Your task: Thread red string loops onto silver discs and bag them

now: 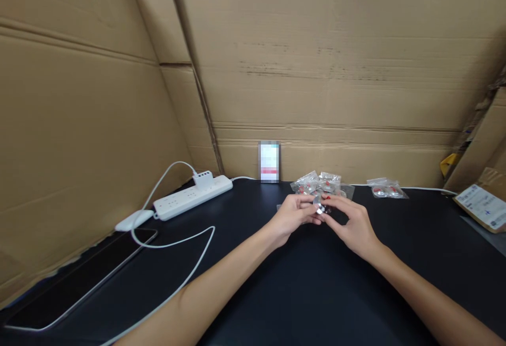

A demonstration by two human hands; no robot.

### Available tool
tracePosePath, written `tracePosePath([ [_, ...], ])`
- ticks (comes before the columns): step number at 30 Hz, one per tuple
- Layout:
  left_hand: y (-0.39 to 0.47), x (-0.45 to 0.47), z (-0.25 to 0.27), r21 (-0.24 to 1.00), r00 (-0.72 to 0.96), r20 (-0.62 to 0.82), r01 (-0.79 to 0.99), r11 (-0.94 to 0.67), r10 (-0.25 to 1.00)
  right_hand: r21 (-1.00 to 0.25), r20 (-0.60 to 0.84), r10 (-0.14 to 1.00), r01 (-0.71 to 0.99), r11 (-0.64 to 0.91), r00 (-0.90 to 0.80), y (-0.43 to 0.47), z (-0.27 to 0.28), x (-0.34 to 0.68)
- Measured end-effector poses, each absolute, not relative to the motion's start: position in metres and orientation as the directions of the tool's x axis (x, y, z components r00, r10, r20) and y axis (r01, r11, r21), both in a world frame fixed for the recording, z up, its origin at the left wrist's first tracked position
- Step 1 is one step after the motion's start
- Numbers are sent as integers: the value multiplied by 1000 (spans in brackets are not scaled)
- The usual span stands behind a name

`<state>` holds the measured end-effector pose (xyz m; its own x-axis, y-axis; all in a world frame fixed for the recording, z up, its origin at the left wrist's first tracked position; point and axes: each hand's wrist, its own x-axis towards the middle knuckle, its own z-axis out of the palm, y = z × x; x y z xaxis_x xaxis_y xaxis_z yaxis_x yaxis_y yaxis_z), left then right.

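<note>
My left hand [294, 213] and my right hand [351, 224] meet over the black tabletop, fingers closed around a small shiny silver piece [320, 208]. Bits of red show beside it near my right fingertips; the fingers cover much of the piece, so its kind is unclear. Just behind my hands lie several clear zip bags [310, 181] holding round silver pieces with red parts. A corner of clear plastic shows beside my left hand, partly hidden by it.
Another clear bag [386, 189] with round silver pieces lies to the right. A white power strip [193, 197] with a charger and cable, and a dark tablet [83, 277], lie at the left. A phone [269, 162] leans on the cardboard wall [336, 71]. A labelled box [484, 206] sits far right.
</note>
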<state>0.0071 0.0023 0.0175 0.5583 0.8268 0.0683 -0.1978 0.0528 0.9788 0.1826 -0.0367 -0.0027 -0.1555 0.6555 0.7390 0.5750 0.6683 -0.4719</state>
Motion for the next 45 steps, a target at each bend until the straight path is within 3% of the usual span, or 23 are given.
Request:
tracePosePath([
  [11, 0, 11, 13, 977, 543, 67, -205, 54, 837, -501, 723, 674, 555, 664, -154, -36, 1, 184],
  [20, -2, 17, 10, 985, 513, 122, -164, -42, 849, -539, 733, 678, 647, 539, 46, -38, 10, 185],
  [25, 0, 16, 9, 985, 491, 155, -139, -99, 857, -540, 654, 746, 615, 575, -124, -38, 11, 189],
  [35, 2, 18, 0, 954, 450, 248, 38, -296, 858, -875, 397, 918, 304, 376, 5, -26, -4, 188],
  [40, 4, 17, -1, 945, 441, 263, 63, -322, 858, -848, 381, 913, 449, 281, 148, -28, -3, 187],
  [45, 5, 17, -1, 952, 420, 244, 67, -297, 874, -794, 480, 874, 464, 393, 81, -32, 3, 189],
])
